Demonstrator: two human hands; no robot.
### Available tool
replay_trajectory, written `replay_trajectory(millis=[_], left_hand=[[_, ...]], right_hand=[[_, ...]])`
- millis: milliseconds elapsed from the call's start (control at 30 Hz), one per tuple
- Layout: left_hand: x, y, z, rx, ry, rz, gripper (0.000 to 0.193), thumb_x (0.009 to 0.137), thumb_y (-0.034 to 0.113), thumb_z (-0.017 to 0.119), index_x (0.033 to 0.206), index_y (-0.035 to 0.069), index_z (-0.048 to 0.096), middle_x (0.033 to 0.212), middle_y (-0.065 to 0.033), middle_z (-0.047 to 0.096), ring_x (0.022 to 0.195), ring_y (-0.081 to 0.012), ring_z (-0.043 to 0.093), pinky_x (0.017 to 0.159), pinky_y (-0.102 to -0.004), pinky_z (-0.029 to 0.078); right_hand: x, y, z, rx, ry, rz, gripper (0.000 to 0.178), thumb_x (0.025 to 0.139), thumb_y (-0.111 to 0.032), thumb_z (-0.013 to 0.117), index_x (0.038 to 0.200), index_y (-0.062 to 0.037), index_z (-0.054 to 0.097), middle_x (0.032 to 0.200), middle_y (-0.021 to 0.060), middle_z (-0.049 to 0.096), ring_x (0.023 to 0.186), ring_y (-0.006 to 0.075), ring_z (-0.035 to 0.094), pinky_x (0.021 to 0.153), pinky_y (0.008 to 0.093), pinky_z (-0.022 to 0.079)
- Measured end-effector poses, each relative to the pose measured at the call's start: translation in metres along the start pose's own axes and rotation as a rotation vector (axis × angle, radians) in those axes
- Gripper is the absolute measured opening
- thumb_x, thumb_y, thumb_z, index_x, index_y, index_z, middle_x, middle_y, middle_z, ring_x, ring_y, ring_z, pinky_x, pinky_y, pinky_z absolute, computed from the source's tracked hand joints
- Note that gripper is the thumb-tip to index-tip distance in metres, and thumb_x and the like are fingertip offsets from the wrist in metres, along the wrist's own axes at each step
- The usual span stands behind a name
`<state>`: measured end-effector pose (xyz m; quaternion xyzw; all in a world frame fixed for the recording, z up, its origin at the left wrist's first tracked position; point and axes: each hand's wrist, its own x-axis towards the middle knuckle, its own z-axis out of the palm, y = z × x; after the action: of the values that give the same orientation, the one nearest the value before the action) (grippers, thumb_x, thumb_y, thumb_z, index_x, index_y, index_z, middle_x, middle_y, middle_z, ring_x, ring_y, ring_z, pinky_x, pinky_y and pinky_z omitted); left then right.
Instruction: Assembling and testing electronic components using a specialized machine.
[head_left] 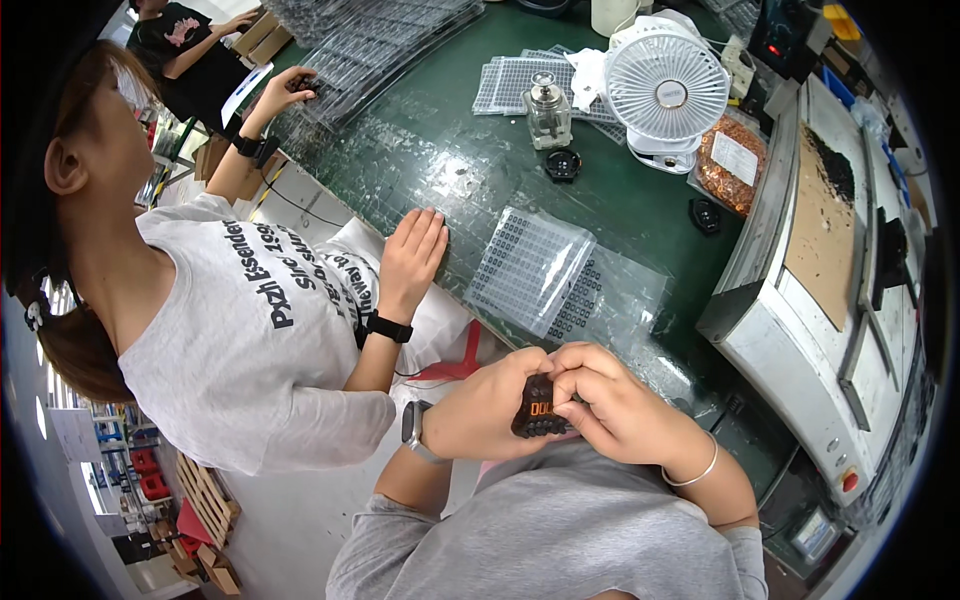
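In front of my chest, my left hand [482, 408] is closed round a small black device [540, 412] with orange digits on its face and a knobbly edge. My right hand [622, 402] has its thumb and fingers pinched together at the right side of that device. What the right fingertips hold, if anything, is hidden behind them. Just beyond my hands, clear sheets [530, 270] printed with rows of small dark marks lie on the green table [420, 150]. A black round watch-like case [563, 165] lies farther back, and a second case [705, 214] is to its right.
A co-worker at left rests one hand [415, 255] on the table edge and holds a dark piece in the other [283, 92]. A white fan [668, 90], glass dispenser bottle [548, 112] and bag of copper-coloured parts [730, 165] stand behind. A metal machine [790, 290] borders the right.
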<state>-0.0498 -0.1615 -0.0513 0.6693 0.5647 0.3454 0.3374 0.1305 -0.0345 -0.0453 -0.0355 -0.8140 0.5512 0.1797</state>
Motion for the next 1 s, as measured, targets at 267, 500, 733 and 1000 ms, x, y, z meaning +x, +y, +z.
replay_trajectory(millis=[267,500,733,1000], left_hand=[[0.003,0.006,0.004,0.063,0.037,0.014,0.083,0.064,0.02,0.09,0.124,0.0,0.036,0.108,-0.0154,0.053,0.091,-0.029,0.063,0.075,-0.0348,0.052],[0.006,0.013,0.001,0.032,0.039,0.026,0.076,0.071,0.021,0.084,0.124,-0.004,0.037,0.102,-0.0204,0.059,0.088,-0.0366,0.065,0.074,-0.0405,0.053],[0.006,0.015,0.001,0.059,0.042,0.001,0.075,0.072,0.024,0.084,0.124,-0.002,0.036,0.101,-0.0191,0.06,0.088,-0.0366,0.065,0.071,-0.0407,0.053],[0.005,0.012,0.002,0.042,0.069,0.018,0.075,0.071,0.024,0.085,0.123,-0.002,0.037,0.102,-0.0191,0.06,0.088,-0.0371,0.065,0.071,-0.0409,0.053]], right_hand=[[-0.004,0.002,0.0,-0.016,-0.019,0.009,0.009,0.088,0.001,0.062,0.095,-0.0024,0.057,0.117,0.0146,0.047,0.114,0.0317,0.051,0.097,0.039,0.043],[-0.004,0.001,0.0,-0.01,-0.034,0.033,0.007,0.089,0.0,0.061,0.095,-0.002,0.057,0.117,0.0144,0.047,0.113,0.0309,0.052,0.098,0.0372,0.043],[-0.004,0.002,0.002,0.0,-0.009,0.044,0.006,0.09,-0.001,0.061,0.094,-0.0021,0.057,0.117,0.0142,0.048,0.112,0.0299,0.053,0.097,0.0363,0.042],[-0.004,0.005,0.006,0.013,0.021,0.044,0.005,0.09,-0.002,0.061,0.094,-0.0026,0.057,0.116,0.014,0.049,0.111,0.0294,0.054,0.097,0.0365,0.043]])
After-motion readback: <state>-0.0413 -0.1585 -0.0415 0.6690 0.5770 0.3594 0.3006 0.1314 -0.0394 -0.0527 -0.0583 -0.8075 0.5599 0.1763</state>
